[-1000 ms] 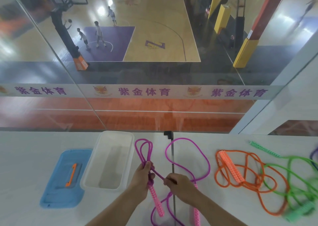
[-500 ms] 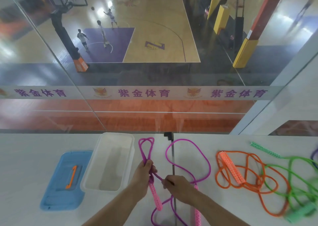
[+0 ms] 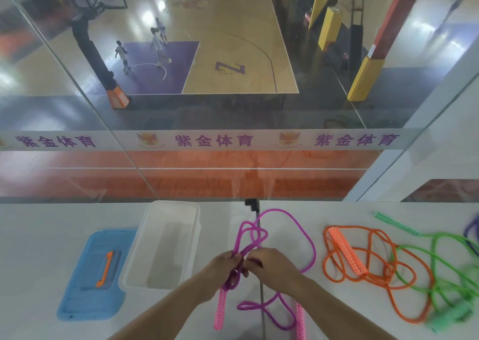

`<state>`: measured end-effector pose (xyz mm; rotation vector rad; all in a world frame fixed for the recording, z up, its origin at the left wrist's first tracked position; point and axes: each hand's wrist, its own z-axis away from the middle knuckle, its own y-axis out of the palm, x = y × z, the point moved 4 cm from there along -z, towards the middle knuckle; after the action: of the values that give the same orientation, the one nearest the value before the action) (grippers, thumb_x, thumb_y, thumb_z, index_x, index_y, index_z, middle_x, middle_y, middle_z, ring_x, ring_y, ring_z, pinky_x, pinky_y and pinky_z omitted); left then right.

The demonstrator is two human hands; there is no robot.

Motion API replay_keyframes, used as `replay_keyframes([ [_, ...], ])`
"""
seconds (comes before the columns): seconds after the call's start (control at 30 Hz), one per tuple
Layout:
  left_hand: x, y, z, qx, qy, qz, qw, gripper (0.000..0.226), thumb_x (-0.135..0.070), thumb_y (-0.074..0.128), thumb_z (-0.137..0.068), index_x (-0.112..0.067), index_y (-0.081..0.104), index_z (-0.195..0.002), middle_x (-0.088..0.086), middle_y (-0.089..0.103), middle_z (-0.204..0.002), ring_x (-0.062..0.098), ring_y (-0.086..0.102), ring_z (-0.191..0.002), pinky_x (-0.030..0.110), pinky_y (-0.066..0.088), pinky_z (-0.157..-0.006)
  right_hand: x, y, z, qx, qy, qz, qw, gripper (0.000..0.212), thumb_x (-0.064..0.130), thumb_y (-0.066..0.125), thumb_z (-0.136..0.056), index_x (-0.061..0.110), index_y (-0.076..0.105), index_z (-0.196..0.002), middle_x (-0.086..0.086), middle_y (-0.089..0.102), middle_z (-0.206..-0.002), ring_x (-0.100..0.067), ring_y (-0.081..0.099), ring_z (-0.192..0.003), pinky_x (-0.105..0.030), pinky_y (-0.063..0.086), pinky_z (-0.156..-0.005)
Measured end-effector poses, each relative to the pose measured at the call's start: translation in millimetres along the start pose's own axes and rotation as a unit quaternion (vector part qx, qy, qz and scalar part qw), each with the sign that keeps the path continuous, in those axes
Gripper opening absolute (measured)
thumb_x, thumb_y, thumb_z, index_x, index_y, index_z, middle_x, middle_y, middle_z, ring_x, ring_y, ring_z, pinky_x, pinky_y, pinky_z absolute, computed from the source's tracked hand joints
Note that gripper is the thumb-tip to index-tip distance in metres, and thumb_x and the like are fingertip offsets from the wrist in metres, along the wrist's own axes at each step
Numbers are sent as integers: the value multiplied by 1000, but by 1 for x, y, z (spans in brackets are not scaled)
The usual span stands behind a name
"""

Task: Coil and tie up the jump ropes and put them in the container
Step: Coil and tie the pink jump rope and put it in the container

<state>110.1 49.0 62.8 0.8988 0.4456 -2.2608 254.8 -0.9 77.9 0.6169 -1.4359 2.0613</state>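
Rope: purple jump rope (image 3: 309,238) lay half-coiled on the table (image 3: 39,249), beside the empty container (image 3: 191,236).
Grip: my left hand (image 3: 223,267) clutched the gathered loops; my right hand (image 3: 272,262) pinched a strand.
Risk: loose tail could snag — I judged the coils might spring apart if my pinch slackened.

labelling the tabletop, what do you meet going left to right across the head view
blue lid → clear container → left hand → right hand, both on the purple jump rope → orange jump rope → green jump rope
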Motion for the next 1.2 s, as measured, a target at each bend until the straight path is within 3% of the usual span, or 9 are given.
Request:
replay_keyframes([
  [0.17, 5, 4, 0, 73, -18, -3, 997, 37, -28, 37, -108, -6, 63, -97, 3, 60, -71, 12, 45, -55, 24, 39, -58, -9, 3, -2, -22, 35, -12, 999, 29, 54, 54, -97, 31, 72, -101, 22, 61, -78, 0, 63, -76, -16, 52, -75],
  [0.37, 8, -19, 4, 171, -32, -17, 985, 16, -19, 50, -103, -5, 58, -102, 4, 64, -81, 19, 65, -78, 25, 51, -73, -33, 8, -3, 31, 79, -55, 995, 29, 54, 58, -95, 27, 69, -91, 11, 67, -81, -5, 65, -74, -22, 56, -79],
  [0.43, 11, -41, 0, 136, -24, -5, 990, 15, -17, 50, -103, -6, 56, -95, 6, 62, -79, 19, 61, -70, 29, 48, -68, -48, -3, 1, 22, 91, -70, 993, 28, 48, 56, -99, 28, 61, -80, 9, 59, -73, -3, 57, -67, -16, 49, -70],
  [0.53, 9, -82, -4, 0, -17, 90, 996, 18, -10, 45, -104, -7, 54, -89, 5, 58, -69, 15, 53, -56, 27, 39, -56, -75, -22, 10, -18, 106, -76, 991, 26, 39, 55, -101, 22, 63, -83, 7, 60, -74, -2, 55, -67, -19, 46, -67],
  [0.7, 5, -118, -2, -182, -2, 288, 940, 18, -8, 45, -104, -5, 57, -91, 6, 57, -69, 17, 53, -57, 23, 45, -52, -95, -31, 19, -58, 145, -134, 979, 28, 31, 47, -106, 11, 62, -92, -7, 67, -87, -20, 63, -81, -31, 51, -75],
  [0.8, 8, -97, -9, -189, -8, 278, 942, 17, -8, 45, -104, -1, 57, -95, 6, 61, -66, 19, 56, -56, 29, 45, -62, -74, -20, 17, -55, 152, -185, 969, 26, 28, 40, -108, 18, 61, -95, -3, 64, -87, -12, 60, -79, -24, 47, -71],
  [1.0, 8, -27, -13, -135, -25, 158, 978, 30, -22, 44, -106, 1, 61, -97, 9, 65, -66, 22, 54, -61, 30, 43, -57, -18, 14, 2, -25, 151, -330, 931, 28, 29, 40, -108, 10, 60, -101, 4, 46, -69, -6, 39, -56, -21, 34, -54],
  [1.1, -2, 0, -7, -137, -22, 128, 982, 31, -25, 42, -107, -1, 61, -105, 10, 60, -74, 18, 52, -62, 27, 46, -57, -1, 27, -5, 4, 124, -303, 945, 31, 33, 40, -106, 11, 59, -95, 1, 49, -71, -8, 41, -58, -26, 36, -57],
  [1.2, -5, 9, -6, -131, -17, 135, 982, 30, -26, 41, -106, -4, 61, -107, 12, 60, -80, 21, 54, -70, 28, 48, -66, 0, 29, -7, 2, 100, -233, 967, 34, 40, 40, -105, 18, 63, -95, 0, 67, -84, -16, 59, -73, -34, 52, -75],
])
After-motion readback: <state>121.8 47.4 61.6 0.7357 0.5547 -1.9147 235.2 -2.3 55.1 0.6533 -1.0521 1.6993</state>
